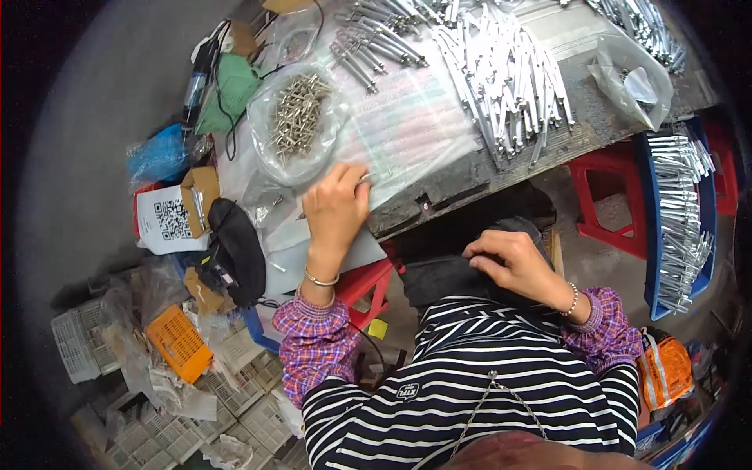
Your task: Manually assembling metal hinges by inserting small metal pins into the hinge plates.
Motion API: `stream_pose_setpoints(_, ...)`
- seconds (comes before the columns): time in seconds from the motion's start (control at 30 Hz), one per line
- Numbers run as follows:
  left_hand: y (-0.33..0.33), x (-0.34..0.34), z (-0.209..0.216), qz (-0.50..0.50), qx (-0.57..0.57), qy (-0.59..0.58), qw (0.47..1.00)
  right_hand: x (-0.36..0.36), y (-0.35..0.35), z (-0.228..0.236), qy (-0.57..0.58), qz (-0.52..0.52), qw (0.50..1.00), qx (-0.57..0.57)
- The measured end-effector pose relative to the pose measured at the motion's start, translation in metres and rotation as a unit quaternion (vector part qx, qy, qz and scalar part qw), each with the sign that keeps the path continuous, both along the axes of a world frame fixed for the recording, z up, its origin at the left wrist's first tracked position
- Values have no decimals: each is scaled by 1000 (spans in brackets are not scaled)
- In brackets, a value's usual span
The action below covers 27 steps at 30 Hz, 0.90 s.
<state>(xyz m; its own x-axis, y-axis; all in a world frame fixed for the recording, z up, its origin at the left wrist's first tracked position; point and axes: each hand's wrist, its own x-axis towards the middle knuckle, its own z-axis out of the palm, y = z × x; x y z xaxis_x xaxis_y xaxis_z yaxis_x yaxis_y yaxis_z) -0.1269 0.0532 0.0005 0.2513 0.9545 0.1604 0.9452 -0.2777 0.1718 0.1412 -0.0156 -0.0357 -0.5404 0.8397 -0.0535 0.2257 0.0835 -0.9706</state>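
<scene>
My left hand point(337, 207) rests at the table's near edge, just below a clear plastic bag point(260, 129). Its fingers are curled closed, and a small shiny bit shows by the fingertips, too little to name. Inside the open bag lies a heap of small metal screw-like parts point(299, 116). Above my lap, my right hand point(509, 262) is closed with bent fingers, the thumb near the index finger. Nothing shows in it, and dark cloth point(431, 278) lies beneath. Long silvery metal rods point(501, 74) are piled farther back on the table.
More metal rods point(380, 39) lie at the back. A blue bin point(652, 235) of metal parts stands right, beside a red stool point(607, 200). At the left are a black pouch point(237, 251), a small carton point(202, 188) and an orange basket point(178, 342) on the floor.
</scene>
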Motion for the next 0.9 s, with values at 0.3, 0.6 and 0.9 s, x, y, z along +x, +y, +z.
stream_pose_setpoints(0.3,8,7,0,-64,-38,63,995,4,3,-4,42,-18,999,20)
stream_pose_setpoints(0.6,1,33,28,-39,-99,-156,982,17,13,-1,122,-51,990,-37)
stream_pose_setpoints(0.9,-9,119,37,-250,-98,-185,945,12,16,-3,403,-119,796,-436)
